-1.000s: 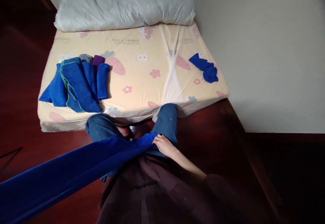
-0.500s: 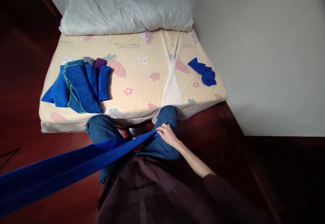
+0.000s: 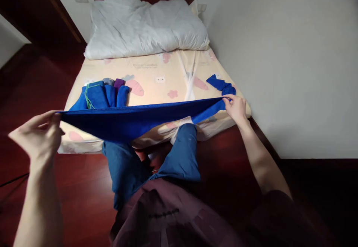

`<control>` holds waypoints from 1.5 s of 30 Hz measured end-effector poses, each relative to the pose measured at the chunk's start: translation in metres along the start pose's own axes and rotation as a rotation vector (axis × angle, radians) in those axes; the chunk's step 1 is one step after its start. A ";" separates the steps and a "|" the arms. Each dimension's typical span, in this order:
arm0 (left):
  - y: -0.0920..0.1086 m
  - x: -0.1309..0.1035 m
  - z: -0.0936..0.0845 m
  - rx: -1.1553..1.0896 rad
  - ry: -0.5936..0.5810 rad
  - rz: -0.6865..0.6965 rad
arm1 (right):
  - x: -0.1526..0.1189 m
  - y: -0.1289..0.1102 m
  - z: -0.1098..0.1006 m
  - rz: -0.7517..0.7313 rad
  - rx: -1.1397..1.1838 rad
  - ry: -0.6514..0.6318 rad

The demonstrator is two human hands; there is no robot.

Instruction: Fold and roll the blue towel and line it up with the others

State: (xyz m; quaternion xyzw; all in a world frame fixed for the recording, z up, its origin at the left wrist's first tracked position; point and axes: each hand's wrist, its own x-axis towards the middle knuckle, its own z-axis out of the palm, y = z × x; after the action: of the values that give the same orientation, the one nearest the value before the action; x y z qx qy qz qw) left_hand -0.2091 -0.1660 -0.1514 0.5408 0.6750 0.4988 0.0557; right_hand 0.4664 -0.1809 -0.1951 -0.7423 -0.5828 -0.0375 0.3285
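Observation:
A blue cloth (image 3: 120,122) is stretched between my two hands above my knees and the front of the bed. My left hand (image 3: 44,135) pinches its left corner. On the right, my right hand (image 3: 234,107) grips the other corner between thumb and fingers. The cloth's top edge is taut, and its lower part sags toward my knees. Behind it on the bed lies a pile of folded blue cloths (image 3: 96,94), one with green cord on it, beside a purple roll (image 3: 119,83) and a grey roll (image 3: 108,81). A crumpled blue cloth (image 3: 219,84) lies near my right hand.
The bed (image 3: 151,83) has a cream sheet with carrot and rabbit prints. A thick white quilt (image 3: 145,28) lies folded at its far end. A pale wall (image 3: 293,71) stands along the right side. A dark thin rod (image 3: 13,180) is at the left on the red floor.
My left hand has come into view holding the cloth. My right hand has moved up and to the right. The cloth now spans in front of me, and the view has tilted up.

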 end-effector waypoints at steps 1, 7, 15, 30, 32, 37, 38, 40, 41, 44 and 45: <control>0.002 0.004 0.006 -0.004 0.000 0.003 | 0.004 0.003 -0.007 0.046 -0.011 0.013; 0.015 0.016 0.051 -0.354 -0.099 -0.140 | 0.004 0.019 -0.030 0.224 0.178 0.008; 0.013 0.010 0.043 -0.388 -0.175 -0.194 | -0.016 0.026 -0.064 0.219 0.174 -0.071; 0.019 0.048 0.104 -0.354 -0.383 -0.280 | 0.049 0.022 -0.067 0.221 -0.142 -0.288; 0.029 0.064 0.133 -0.381 -0.367 -0.330 | 0.071 0.024 -0.049 0.236 -0.134 -0.283; 0.055 0.112 0.191 -0.440 -0.134 -0.247 | 0.118 0.028 -0.014 0.158 -0.175 -0.041; 0.058 0.119 0.197 -0.463 -0.093 -0.161 | 0.123 0.031 -0.010 0.123 -0.170 0.038; 0.061 0.129 0.202 -0.523 -0.060 0.052 | 0.127 0.037 -0.005 0.041 -0.119 0.187; 0.060 0.131 0.203 -0.553 -0.053 0.148 | 0.127 0.041 -0.003 0.004 -0.082 0.245; 0.047 0.123 0.204 -0.577 -0.024 0.291 | 0.116 0.054 0.006 -0.035 0.021 0.303; 0.039 0.116 0.204 -0.548 -0.016 0.287 | 0.110 0.058 0.011 -0.022 0.043 0.284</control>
State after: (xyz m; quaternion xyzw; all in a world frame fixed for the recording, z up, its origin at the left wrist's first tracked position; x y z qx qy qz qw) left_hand -0.1052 0.0471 -0.1703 0.5995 0.4315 0.6607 0.1337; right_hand 0.5496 -0.0884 -0.1813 -0.7158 -0.5392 -0.1335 0.4231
